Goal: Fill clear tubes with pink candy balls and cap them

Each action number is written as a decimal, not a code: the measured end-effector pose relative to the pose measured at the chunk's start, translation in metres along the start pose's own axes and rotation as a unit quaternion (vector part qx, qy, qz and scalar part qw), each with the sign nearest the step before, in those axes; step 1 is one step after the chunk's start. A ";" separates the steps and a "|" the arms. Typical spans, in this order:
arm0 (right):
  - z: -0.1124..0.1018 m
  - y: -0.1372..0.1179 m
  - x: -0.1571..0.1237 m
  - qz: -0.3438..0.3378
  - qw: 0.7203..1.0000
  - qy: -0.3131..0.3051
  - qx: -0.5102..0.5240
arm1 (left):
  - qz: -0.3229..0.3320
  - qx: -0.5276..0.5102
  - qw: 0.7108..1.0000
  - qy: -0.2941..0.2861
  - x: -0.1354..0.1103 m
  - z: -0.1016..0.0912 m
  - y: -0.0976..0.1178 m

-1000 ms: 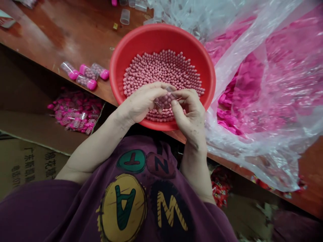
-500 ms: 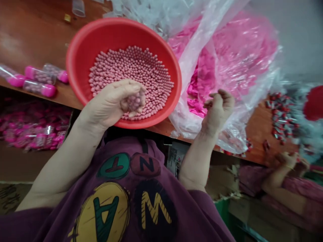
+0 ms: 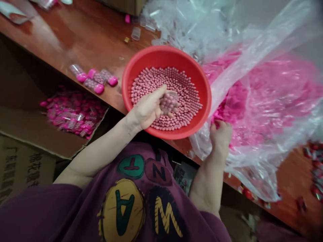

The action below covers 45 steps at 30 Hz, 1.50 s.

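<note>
A red bowl (image 3: 166, 50) holds a heap of small pink balls (image 3: 186, 111). Over the balls, my left hand (image 3: 148, 107) is closed around a small clear container (image 3: 169, 102) filled with them. My right hand (image 3: 220, 134) is at the near opening of a clear plastic bag (image 3: 275, 111) full of bright pink pieces (image 3: 230, 104). Its fingers are curled in, with a bit of pink showing at the tips; what they grip is partly hidden.
Several filled containers with pink caps (image 3: 99, 88) lie left of the bowl on the wooden table (image 3: 83, 30). Below the edge, a cardboard box (image 3: 30, 124) holds many more. Clear empty containers (image 3: 136, 33) and a large clear bag (image 3: 191, 20) lie behind the bowl.
The view has swung, so the bowl sits farther right and lower. My right hand has come to the pink pieces at the bag's opening. My left hand still holds the filled container over the bowl.
</note>
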State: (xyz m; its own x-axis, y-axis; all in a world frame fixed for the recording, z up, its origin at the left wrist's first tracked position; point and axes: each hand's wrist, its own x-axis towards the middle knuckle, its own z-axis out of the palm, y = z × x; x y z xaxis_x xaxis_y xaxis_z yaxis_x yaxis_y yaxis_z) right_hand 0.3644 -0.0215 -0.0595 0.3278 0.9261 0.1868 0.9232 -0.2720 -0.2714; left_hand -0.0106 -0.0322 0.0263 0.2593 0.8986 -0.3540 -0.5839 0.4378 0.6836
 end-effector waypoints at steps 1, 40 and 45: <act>-0.004 0.002 0.003 0.015 0.998 0.055 0.010 | -0.001 -0.013 1.000 -0.002 0.002 -0.001 0.001; -0.023 -0.193 -0.062 -0.291 0.851 -0.062 0.432 | 0.057 0.135 0.988 0.041 -0.008 0.004 -0.011; -0.029 -0.193 -0.069 -0.305 0.843 -0.086 0.435 | 0.144 0.157 0.975 0.069 -0.009 0.003 -0.016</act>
State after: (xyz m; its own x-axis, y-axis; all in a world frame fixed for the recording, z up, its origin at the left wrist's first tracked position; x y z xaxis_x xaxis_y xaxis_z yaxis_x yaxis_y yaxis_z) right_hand 0.1697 -0.0402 0.0071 -0.2579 0.8684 0.4236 0.3887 0.4946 -0.7774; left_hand -0.0010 -0.0474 0.0203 -0.0002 0.9825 -0.1862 -0.3478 0.1745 0.9212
